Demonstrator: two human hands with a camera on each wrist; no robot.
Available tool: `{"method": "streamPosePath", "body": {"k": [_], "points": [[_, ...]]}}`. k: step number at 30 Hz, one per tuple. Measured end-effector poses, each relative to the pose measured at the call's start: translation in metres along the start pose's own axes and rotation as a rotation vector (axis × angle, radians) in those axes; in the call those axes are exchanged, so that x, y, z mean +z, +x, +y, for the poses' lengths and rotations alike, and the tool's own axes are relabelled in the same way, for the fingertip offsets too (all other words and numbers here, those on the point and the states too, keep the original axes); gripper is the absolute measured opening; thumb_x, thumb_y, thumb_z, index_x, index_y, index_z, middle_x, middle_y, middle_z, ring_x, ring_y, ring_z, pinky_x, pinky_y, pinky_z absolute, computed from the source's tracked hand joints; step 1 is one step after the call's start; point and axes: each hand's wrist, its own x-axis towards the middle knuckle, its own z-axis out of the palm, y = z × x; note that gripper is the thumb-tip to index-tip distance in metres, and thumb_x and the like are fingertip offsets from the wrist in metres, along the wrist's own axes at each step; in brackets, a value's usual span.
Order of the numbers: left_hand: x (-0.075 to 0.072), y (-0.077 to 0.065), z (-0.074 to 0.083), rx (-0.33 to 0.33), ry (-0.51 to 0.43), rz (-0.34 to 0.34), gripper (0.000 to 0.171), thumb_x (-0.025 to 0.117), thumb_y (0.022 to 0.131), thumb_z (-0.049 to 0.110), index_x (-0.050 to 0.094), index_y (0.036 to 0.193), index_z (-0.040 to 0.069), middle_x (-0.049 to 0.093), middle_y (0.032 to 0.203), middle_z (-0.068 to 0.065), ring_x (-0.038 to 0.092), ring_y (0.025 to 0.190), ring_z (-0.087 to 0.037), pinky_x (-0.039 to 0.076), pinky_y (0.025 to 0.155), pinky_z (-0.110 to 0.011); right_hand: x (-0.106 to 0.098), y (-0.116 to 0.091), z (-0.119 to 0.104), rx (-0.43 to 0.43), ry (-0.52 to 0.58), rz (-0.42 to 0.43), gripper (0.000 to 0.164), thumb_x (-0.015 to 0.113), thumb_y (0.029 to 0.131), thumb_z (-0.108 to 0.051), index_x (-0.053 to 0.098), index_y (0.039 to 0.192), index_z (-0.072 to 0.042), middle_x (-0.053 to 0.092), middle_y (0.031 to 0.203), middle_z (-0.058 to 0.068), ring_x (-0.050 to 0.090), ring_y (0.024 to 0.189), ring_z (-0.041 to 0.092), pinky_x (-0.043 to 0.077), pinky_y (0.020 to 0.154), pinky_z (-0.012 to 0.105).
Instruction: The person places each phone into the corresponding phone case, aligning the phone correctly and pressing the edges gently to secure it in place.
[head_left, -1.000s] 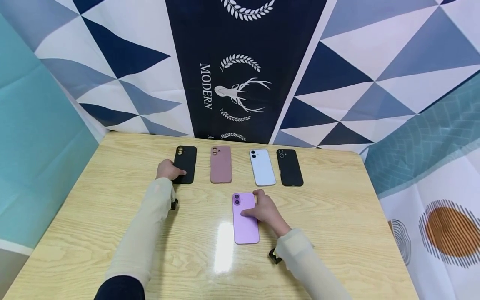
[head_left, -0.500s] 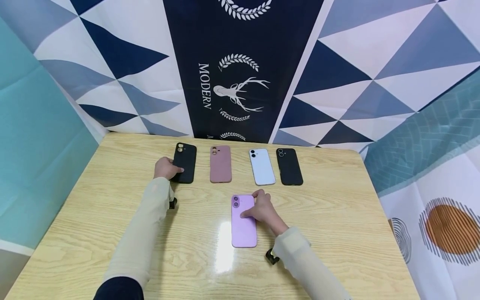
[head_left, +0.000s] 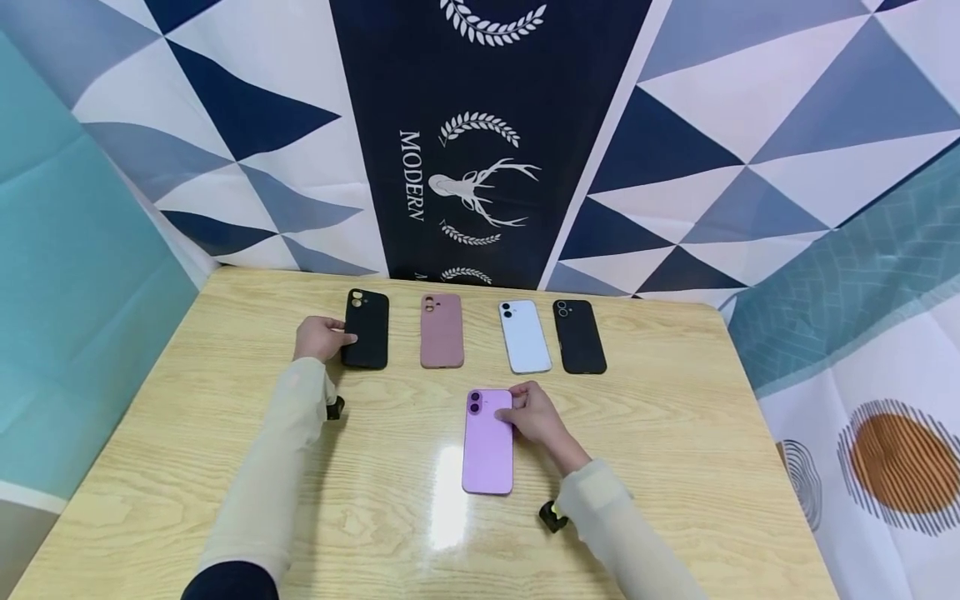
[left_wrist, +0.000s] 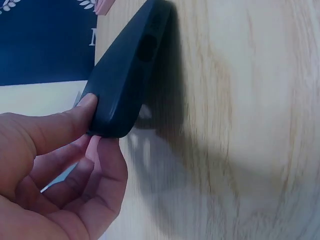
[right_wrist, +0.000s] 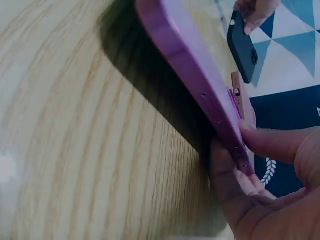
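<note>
In the head view my left hand (head_left: 318, 337) pinches the left edge of a black phone case (head_left: 370, 337) with camera cutouts at its top. The left wrist view shows that case (left_wrist: 117, 80) tilted over the wood, thumb on one face and fingers beneath. My right hand (head_left: 542, 417) grips a purple phone (head_left: 487, 454) by its upper right edge, thumb on the back beside the two lenses. Seen from the right wrist, the phone's side (right_wrist: 200, 85) stands over a dark shadow on the table, its upper end between thumb and fingers.
Along the table's back lie a pink phone case (head_left: 442, 333), a white phone (head_left: 526, 337) and another black phone or case (head_left: 580, 337). The wooden table (head_left: 405, 533) meets a patterned cloth backdrop (head_left: 472, 83) behind that row.
My left hand has shifted a little left, its thumb now nearer the case's edge. My right thumb has moved up the purple phone, which lies slightly closer to me.
</note>
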Motion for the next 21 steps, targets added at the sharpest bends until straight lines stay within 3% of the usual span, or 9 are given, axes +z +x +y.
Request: {"method": "streamPosePath", "body": {"k": [7, 13, 16, 21], "points": [[-0.01, -0.002, -0.008, 0.027, -0.039, -0.035, 0.044, 0.062, 0.09, 0.019, 0.054, 0.13, 0.004, 0.057, 0.127, -0.022, 0.064, 0.097, -0.03, 0.053, 0.088, -0.039, -0.003, 0.002, 0.003, -0.025, 0.141, -0.022, 0.032, 0.057, 0.09, -0.004, 0.05, 0.12, 0.003, 0.062, 0.088, 0.012, 0.055, 0.062, 0.011, 0.05, 0.056, 0.024], [-0.021, -0.005, -0.008, 0.008, -0.272, -0.116, 0.048, 0.062, 0.09, 0.018, 0.049, 0.134, 0.003, 0.056, 0.128, -0.019, 0.058, 0.074, -0.003, 0.054, 0.085, -0.033, -0.006, 0.004, 0.004, -0.026, 0.219, -0.017, 0.034, 0.057, 0.09, -0.003, 0.05, 0.122, 0.005, 0.065, 0.106, 0.022, 0.057, 0.061, 0.008, 0.052, 0.057, 0.023], [-0.025, -0.01, -0.005, 0.011, -0.344, -0.158, 0.05, 0.063, 0.09, 0.02, 0.048, 0.135, 0.003, 0.063, 0.109, -0.005, 0.058, 0.073, 0.003, 0.054, 0.087, -0.031, -0.007, 0.005, 0.005, -0.019, 0.256, 0.0, 0.035, 0.057, 0.09, -0.003, 0.05, 0.123, 0.006, 0.063, 0.11, 0.024, 0.057, 0.064, 0.007, 0.052, 0.057, 0.023], [-0.026, -0.018, 0.001, 0.033, -0.417, -0.196, 0.051, 0.065, 0.089, 0.02, 0.049, 0.134, 0.001, 0.06, 0.086, 0.015, 0.059, 0.074, 0.002, 0.055, 0.08, -0.025, -0.006, 0.008, 0.004, -0.001, 0.303, 0.035, 0.035, 0.056, 0.089, -0.003, 0.052, 0.123, 0.003, 0.062, 0.113, 0.022, 0.056, 0.064, 0.007, 0.05, 0.056, 0.02]]}}
